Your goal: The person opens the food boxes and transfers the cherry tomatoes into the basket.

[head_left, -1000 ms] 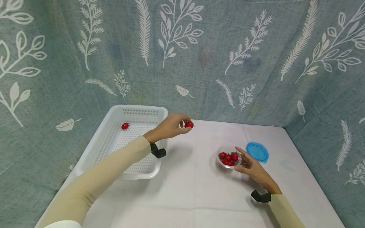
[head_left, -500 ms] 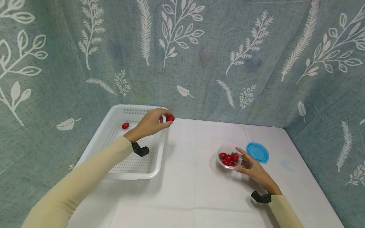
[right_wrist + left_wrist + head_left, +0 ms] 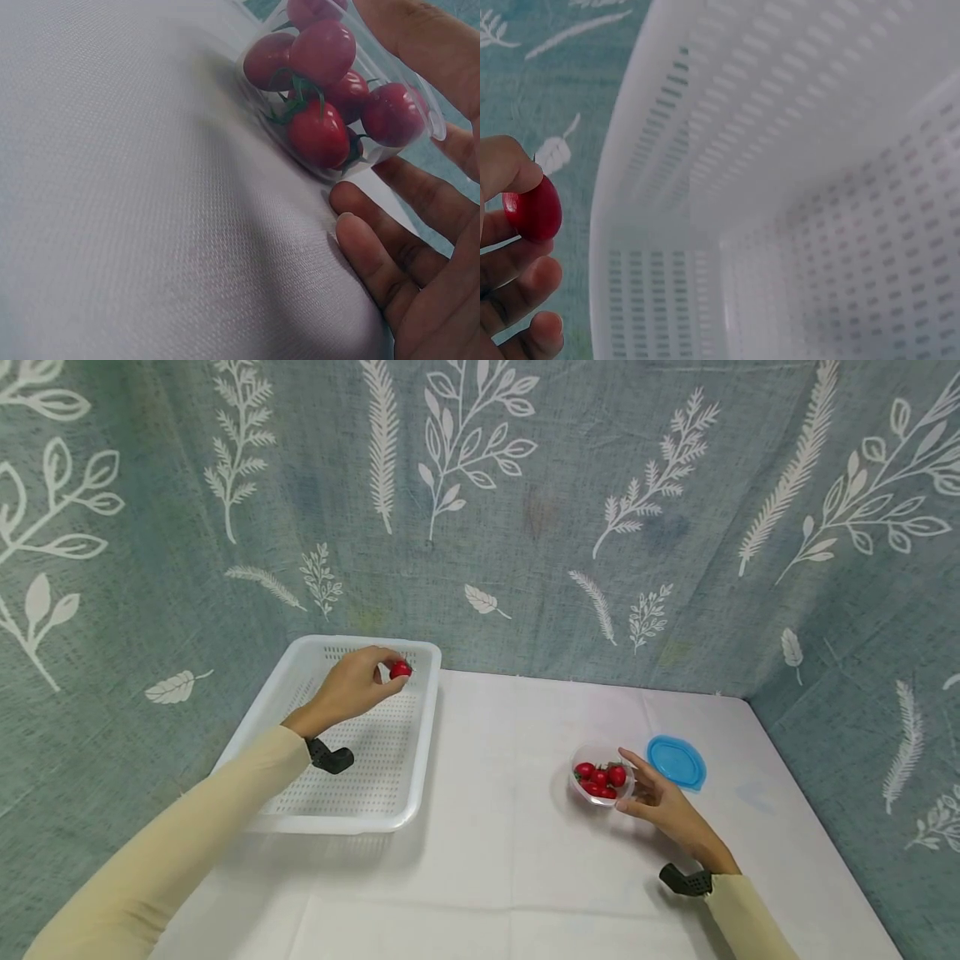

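My left hand (image 3: 351,683) pinches a red cherry tomato (image 3: 401,670) between thumb and fingers, over the far right part of a white perforated plastic basket (image 3: 424,739). The left wrist view shows the tomato (image 3: 534,211) at the left, held by the fingertips, beside the basket wall (image 3: 656,180). On the right, my right hand (image 3: 663,802) holds a small clear plastic tub (image 3: 597,750) from its right side, thumb and fingers around it. Several cherry tomatoes (image 3: 319,133) with green stems lie in this tub. My left hand and forearm hide part of the basket's inside.
A blue lid (image 3: 677,762) lies on the white tablecloth (image 3: 487,827) just behind and right of the tub. Grey-green curtain (image 3: 540,527) with white leaf prints encloses the table at the back and both sides.
My left hand has carried the cherry tomato leftward from beyond the basket's right rim to over the basket. A tomato inside the basket is now hidden behind this hand. The right hand stays put.
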A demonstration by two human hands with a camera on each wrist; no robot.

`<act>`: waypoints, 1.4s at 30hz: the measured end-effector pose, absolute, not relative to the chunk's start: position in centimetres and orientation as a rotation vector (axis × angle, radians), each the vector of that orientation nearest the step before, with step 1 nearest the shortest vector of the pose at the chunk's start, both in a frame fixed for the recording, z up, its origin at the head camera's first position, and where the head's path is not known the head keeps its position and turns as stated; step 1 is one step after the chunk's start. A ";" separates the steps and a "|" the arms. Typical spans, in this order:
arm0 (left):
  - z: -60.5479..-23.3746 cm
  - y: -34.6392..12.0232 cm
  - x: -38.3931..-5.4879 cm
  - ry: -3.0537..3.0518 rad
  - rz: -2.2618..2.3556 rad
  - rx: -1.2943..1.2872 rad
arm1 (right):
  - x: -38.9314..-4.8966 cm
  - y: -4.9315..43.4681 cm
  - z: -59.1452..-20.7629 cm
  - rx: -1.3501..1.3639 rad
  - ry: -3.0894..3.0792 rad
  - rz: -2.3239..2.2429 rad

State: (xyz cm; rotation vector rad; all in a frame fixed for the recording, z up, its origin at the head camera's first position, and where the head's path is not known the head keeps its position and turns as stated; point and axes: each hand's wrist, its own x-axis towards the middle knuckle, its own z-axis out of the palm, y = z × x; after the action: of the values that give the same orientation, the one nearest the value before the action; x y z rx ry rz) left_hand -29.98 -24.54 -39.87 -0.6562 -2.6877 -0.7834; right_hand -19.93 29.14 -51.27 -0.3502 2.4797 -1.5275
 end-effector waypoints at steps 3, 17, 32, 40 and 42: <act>-40.4 -25.4 -30.1 -2.715 -0.773 -0.614 | -20.0 29.2 -51.2 -0.341 2.482 -1.524; -43.0 -30.1 -30.7 -2.916 -0.673 -0.425 | -20.1 29.3 -51.4 -0.347 2.480 -1.528; -44.1 -32.3 -31.1 -3.080 -0.537 -0.271 | -20.1 29.3 -51.5 -0.338 2.462 -1.535; -44.6 -33.2 -31.6 -3.136 -0.477 -0.241 | -20.2 29.4 -51.5 -0.338 2.453 -1.541; -44.8 -33.3 -31.7 -3.148 -0.453 -0.232 | -20.2 29.4 -51.5 -0.345 2.454 -1.540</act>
State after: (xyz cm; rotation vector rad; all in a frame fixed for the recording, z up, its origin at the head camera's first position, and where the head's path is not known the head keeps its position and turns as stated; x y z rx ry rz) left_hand -31.73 -33.31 -44.77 -0.2322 -3.1480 -0.4532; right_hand -20.20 29.42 -51.46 -0.3454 2.4543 -1.5401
